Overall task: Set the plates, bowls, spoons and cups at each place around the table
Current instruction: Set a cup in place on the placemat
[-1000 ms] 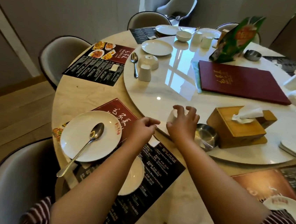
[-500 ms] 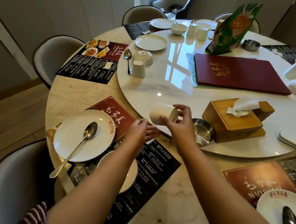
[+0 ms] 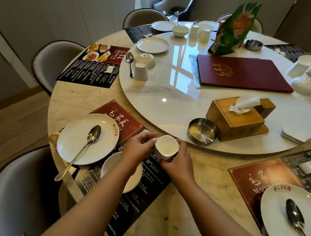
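A small white cup (image 3: 166,147) stands mouth up over the dark placemat (image 3: 142,195) at the near place. My left hand (image 3: 140,148) and my right hand (image 3: 178,163) both grip its sides. Left of it lies a white plate (image 3: 75,140) with a spoon (image 3: 82,149) on it. A white bowl (image 3: 108,167) sits partly hidden under my left forearm. Another plate (image 3: 278,217) with a spoon (image 3: 296,217) lies at the near right. On the turntable's far left stand an upturned cup (image 3: 141,70), an upturned bowl (image 3: 146,59), a spoon (image 3: 130,61) and a plate (image 3: 152,45).
The white turntable (image 3: 171,108) carries a wooden tissue box (image 3: 235,120), a steel dish (image 3: 202,131), a maroon menu (image 3: 240,73), a green packet (image 3: 234,28) and more white crockery at the back and right. Grey chairs (image 3: 52,64) ring the round table.
My right hand lifted the cup off the turntable edge, turned it mouth up and brought it toward me over the placemat. My left hand has joined it on the cup.
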`<state>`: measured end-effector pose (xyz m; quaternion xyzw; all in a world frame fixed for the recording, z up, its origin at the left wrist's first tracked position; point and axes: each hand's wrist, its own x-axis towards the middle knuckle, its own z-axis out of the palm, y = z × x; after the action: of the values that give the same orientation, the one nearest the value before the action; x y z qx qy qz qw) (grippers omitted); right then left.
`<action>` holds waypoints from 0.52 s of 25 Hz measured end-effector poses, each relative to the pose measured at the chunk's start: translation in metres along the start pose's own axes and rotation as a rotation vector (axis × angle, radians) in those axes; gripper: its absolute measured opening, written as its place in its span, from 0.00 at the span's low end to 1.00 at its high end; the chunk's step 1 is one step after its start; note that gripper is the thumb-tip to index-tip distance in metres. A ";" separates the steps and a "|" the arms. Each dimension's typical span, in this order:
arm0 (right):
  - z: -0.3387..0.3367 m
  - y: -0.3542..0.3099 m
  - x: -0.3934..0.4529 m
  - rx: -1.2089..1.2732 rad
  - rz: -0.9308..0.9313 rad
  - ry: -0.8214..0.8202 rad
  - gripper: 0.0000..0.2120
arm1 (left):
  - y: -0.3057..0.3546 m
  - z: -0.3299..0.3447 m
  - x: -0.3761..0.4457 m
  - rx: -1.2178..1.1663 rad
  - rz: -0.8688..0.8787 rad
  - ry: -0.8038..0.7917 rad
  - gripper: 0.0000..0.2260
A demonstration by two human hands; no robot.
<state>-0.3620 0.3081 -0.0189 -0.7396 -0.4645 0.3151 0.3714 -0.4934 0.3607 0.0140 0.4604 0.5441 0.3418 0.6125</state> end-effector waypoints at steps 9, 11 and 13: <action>0.007 0.014 -0.015 -0.032 0.048 0.001 0.36 | -0.012 0.004 -0.017 0.071 -0.011 0.003 0.07; 0.007 0.012 -0.019 -0.064 0.036 0.015 0.38 | -0.010 0.002 -0.025 0.045 -0.011 0.013 0.08; 0.007 0.006 -0.027 -0.168 -0.005 0.067 0.41 | -0.009 -0.004 -0.032 0.019 -0.004 0.016 0.09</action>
<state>-0.3750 0.2831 -0.0247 -0.7771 -0.4786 0.2492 0.3239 -0.5035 0.3288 0.0172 0.4625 0.5530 0.3391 0.6045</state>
